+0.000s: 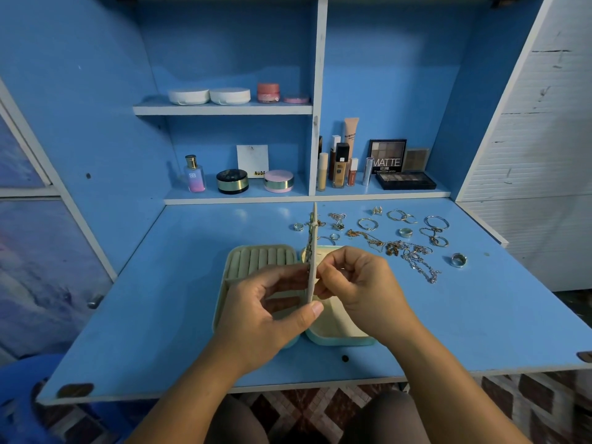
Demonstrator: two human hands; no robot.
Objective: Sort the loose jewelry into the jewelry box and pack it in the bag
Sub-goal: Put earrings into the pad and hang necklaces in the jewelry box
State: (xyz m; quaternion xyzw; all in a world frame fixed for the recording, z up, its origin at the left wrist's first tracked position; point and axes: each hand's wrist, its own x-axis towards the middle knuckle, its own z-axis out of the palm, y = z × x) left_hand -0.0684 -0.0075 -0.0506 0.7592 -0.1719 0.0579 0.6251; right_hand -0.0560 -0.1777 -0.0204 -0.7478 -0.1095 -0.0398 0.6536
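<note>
A pale green jewelry box (243, 254) lies open on the blue desk, its left half lined with ring rolls and its right half (333, 334) a plain tray. A thin cream divider panel (313, 238) stands upright, edge-on to me, between the halves, with small earrings along it. My left hand (266, 312) grips the panel's lower edge between thumb and fingers. My right hand (358, 283) pinches at the panel's right face; what it pinches is too small to tell. Loose rings, hoops and chains (394, 245) lie scattered to the right of the box.
A silver ring (458, 260) lies apart at the right. Cosmetics fill the shelves behind: a perfume bottle (194, 174), compacts (232, 181) and eyeshadow palettes (405, 180). The desk's front edge (224, 390) is close to my knees. No bag is in view.
</note>
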